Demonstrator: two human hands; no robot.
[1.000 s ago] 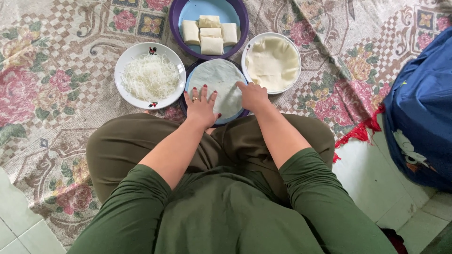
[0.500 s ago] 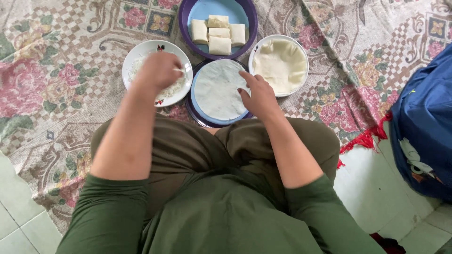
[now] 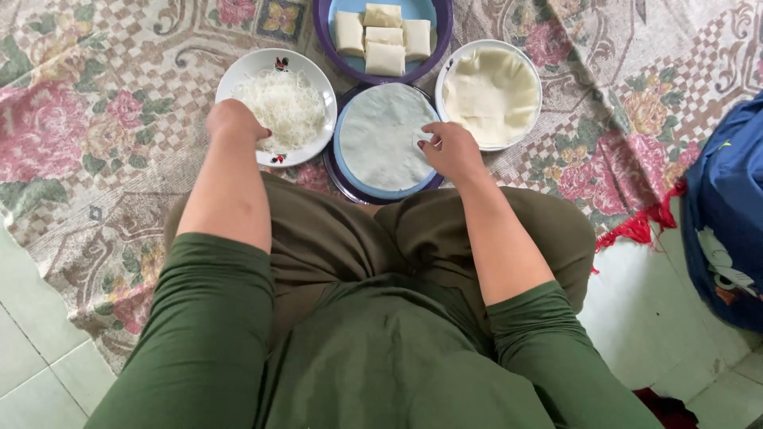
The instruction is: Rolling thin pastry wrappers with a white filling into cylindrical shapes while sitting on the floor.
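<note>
While right hand [image 3: 451,149] presses the wrapper [image 3: 385,137], left hand [image 3: 233,121] seemingly pinches noodles [image 3: 284,107].

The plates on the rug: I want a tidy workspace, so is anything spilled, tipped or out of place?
Nothing stands out. The shredded filling stays on its white plate, the wrapper lies flat, and the folded rolls sit neatly.

A purple tray [image 3: 322,24] holds four folded pale parcels [image 3: 385,36], and beside it stands a white bowl of stacked wrappers [image 3: 491,94]. All rest on a floral rug [image 3: 95,119] over pale floor tiles [image 3: 660,318], with a blue bag [image 3: 727,206] well apart.
</note>
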